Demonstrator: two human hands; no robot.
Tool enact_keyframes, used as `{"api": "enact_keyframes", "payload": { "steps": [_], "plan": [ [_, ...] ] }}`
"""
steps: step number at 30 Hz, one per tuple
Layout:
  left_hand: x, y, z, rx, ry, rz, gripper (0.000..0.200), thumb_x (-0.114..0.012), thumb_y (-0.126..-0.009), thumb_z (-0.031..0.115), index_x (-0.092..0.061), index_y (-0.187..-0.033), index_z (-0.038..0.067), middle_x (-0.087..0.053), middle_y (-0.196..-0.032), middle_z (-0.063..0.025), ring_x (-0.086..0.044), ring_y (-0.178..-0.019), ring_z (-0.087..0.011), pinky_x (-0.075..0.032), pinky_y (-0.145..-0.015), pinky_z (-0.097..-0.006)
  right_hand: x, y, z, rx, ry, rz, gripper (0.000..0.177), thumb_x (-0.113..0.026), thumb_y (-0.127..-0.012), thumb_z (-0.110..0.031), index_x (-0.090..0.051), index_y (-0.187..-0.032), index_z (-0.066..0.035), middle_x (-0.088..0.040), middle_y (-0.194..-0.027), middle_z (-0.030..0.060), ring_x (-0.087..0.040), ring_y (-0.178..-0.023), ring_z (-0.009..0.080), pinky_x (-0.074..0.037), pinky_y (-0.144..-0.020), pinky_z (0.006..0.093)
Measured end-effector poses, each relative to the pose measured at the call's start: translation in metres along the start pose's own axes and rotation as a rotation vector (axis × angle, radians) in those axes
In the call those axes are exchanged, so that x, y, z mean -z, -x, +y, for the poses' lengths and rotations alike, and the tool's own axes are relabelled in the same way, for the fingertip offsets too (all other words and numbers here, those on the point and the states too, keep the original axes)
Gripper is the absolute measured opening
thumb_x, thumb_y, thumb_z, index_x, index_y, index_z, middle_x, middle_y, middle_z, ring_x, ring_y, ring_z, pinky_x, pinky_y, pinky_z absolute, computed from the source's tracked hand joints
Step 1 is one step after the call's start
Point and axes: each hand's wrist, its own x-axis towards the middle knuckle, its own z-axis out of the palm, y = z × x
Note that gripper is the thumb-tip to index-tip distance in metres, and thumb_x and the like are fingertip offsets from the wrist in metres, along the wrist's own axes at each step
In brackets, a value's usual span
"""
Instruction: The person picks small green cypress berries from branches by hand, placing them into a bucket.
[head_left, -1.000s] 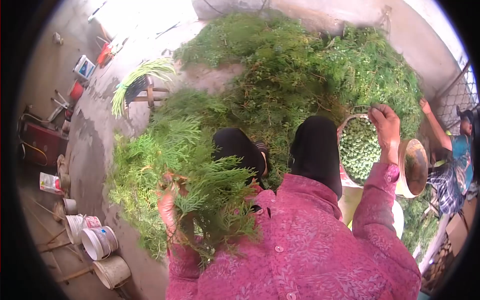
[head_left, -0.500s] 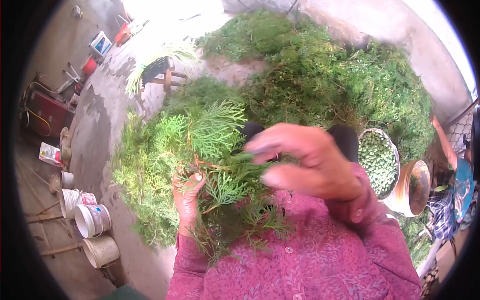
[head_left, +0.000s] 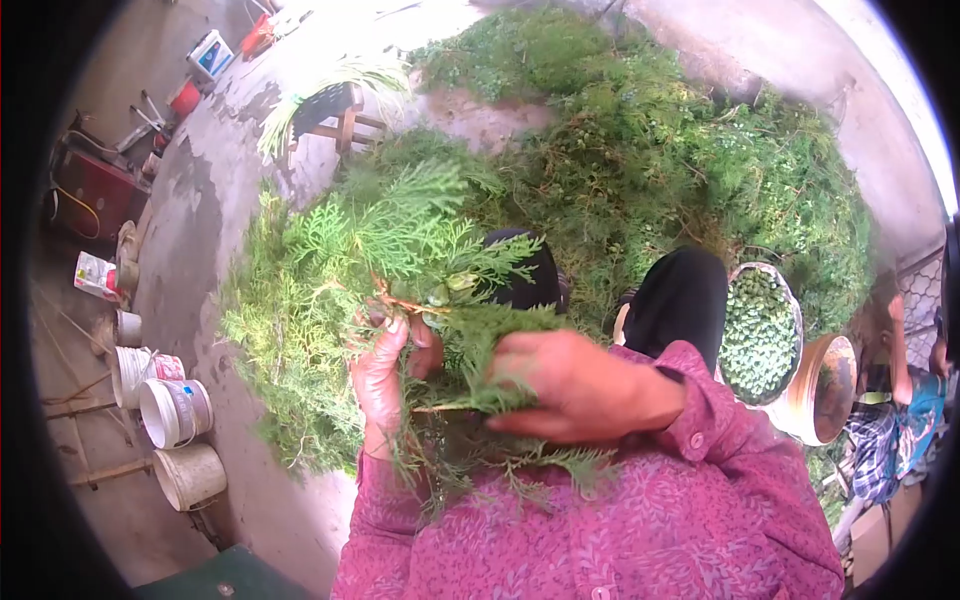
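My left hand (head_left: 385, 375) grips a leafy cypress branch (head_left: 400, 235) by its brown stem, thumb on top. Flat green sprays fan out above the hand and hang down over the pink sleeve. A small pale green cone cluster (head_left: 455, 287) shows near the stem. To the right, my right hand (head_left: 580, 385) is slightly blurred, its fingers curled in among the lower sprays. What lies between those fingertips is hidden. Beside my knee stands a round container (head_left: 760, 335) filled with small green cones.
A large heap of cypress cuttings (head_left: 640, 170) spreads ahead, with another pile (head_left: 290, 370) on the left. White buckets (head_left: 175, 412) line the left side. A tilted bucket (head_left: 830, 385) stands right of the cones. A wooden stool (head_left: 345, 130) holds long pale stalks. Another person's arm (head_left: 897, 350) shows far right.
My right hand has moved down and left from above the branch into its lower sprays, and its fingers have closed in. My left hand keeps hold of the branch.
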Motion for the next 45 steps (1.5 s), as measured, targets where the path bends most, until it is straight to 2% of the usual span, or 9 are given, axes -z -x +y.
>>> {"api": "enact_keyframes", "payload": {
  "steps": [4,6,7,11,15,21,28,34,45],
  "plan": [
    [0.018,-0.005,-0.019,-0.134,-0.119,0.244,0.026,-0.06,-0.081,0.017,-0.054,-0.097,-0.002,-0.057,-0.077,-0.0078,-0.055,-0.068,-0.0148,-0.042,-0.056,-0.0216,0.053,0.016,0.002,-0.131,-0.281,0.074,0.025,-0.064,-0.076,-0.015,-0.059,-0.094,0.0,-0.061,-0.082,0.0104,-0.058,-0.067,0.0172,-0.049,-0.06,0.0282],
    [0.023,-0.008,-0.016,-0.087,-0.096,-0.033,0.031,-0.062,-0.079,0.01,-0.052,-0.106,-0.002,-0.058,-0.091,-0.0076,-0.056,-0.084,-0.0165,-0.045,-0.074,-0.0254,0.061,0.014,-0.01,-0.023,-0.627,0.458,0.023,-0.062,-0.078,-0.012,-0.059,-0.097,0.0,-0.062,-0.081,0.0102,-0.058,-0.063,0.011,-0.047,-0.055,0.0237],
    [0.03,-0.004,-0.024,0.1,0.307,0.139,0.036,-0.063,-0.077,0.006,-0.05,-0.11,0.0,-0.057,-0.096,-0.0062,-0.056,-0.086,-0.0159,-0.045,-0.08,-0.0283,0.064,0.013,-0.011,-0.029,-0.585,0.556,0.019,-0.061,-0.078,-0.01,-0.061,-0.094,-0.001,-0.062,-0.076,0.0089,-0.058,-0.062,0.0131,-0.047,-0.054,0.0236],
    [0.015,-0.001,-0.019,0.001,-0.246,0.081,0.033,-0.061,-0.08,0.011,-0.05,-0.108,-0.001,-0.058,-0.09,-0.0076,-0.056,-0.079,-0.0128,-0.047,-0.069,-0.0256,0.044,-0.01,-0.016,0.132,-0.069,0.343,0.02,-0.061,-0.076,-0.013,-0.062,-0.089,0.001,-0.063,-0.086,0.0133,-0.062,-0.079,0.0217,-0.051,-0.067,0.0297],
    [0.005,0.002,-0.013,0.094,0.169,0.061,0.031,-0.065,-0.077,0.014,-0.054,-0.103,0.001,-0.059,-0.085,-0.0029,-0.056,-0.072,-0.012,-0.044,-0.058,-0.0233,0.005,-0.008,-0.001,0.029,-0.078,0.163,0.015,-0.059,-0.08,-0.012,-0.061,-0.087,0.001,-0.059,-0.072,0.0097,-0.057,-0.064,0.0164,-0.046,-0.057,0.0291],
    [0.016,-0.001,-0.023,0.047,0.018,0.158,0.038,-0.067,-0.075,0.011,-0.053,-0.11,0.001,-0.059,-0.096,-0.0052,-0.057,-0.084,-0.0134,-0.047,-0.072,-0.0261,0.022,-0.005,-0.005,-0.137,-0.207,0.61,0.014,-0.059,-0.082,-0.014,-0.06,-0.084,0.0,-0.054,-0.064,0.0082,-0.05,-0.057,0.012,-0.04,-0.052,0.0262],
    [0.023,0.003,-0.035,0.077,0.076,0.091,0.053,-0.064,-0.075,0.001,-0.038,-0.122,0.003,-0.056,-0.109,-0.0117,-0.056,-0.097,-0.0192,-0.047,-0.081,-0.0279,0.009,-0.013,0.014,-0.146,0.096,0.524,0.022,-0.068,-0.071,-0.007,-0.06,-0.091,-0.002,-0.059,-0.079,0.0099,-0.058,-0.064,0.0175,-0.046,-0.058,0.0259],
    [0.011,0.01,-0.016,0.123,-0.048,0.051,0.049,-0.068,-0.073,0.01,-0.042,-0.114,0.006,-0.063,-0.085,-0.0092,-0.061,-0.067,-0.0142,-0.044,-0.048,-0.0194,0.014,-0.013,0.017,-0.245,0.069,0.382,0.031,-0.071,-0.069,-0.014,-0.058,-0.095,-0.003,-0.058,-0.078,0.0095,-0.057,-0.062,0.0154,-0.045,-0.056,0.0266],
    [0.022,0.011,-0.031,0.041,-0.033,0.091,0.061,-0.069,-0.071,0.003,-0.034,-0.122,0.004,-0.057,-0.104,-0.0145,-0.06,-0.086,-0.0196,-0.052,-0.072,-0.031,0.008,-0.01,0.021,-0.483,-0.264,0.228,0.038,-0.069,-0.073,-0.013,-0.052,-0.106,-0.003,-0.058,-0.085,0.008,-0.055,-0.075,0.011,-0.046,-0.064,0.0269]
  ]
}}
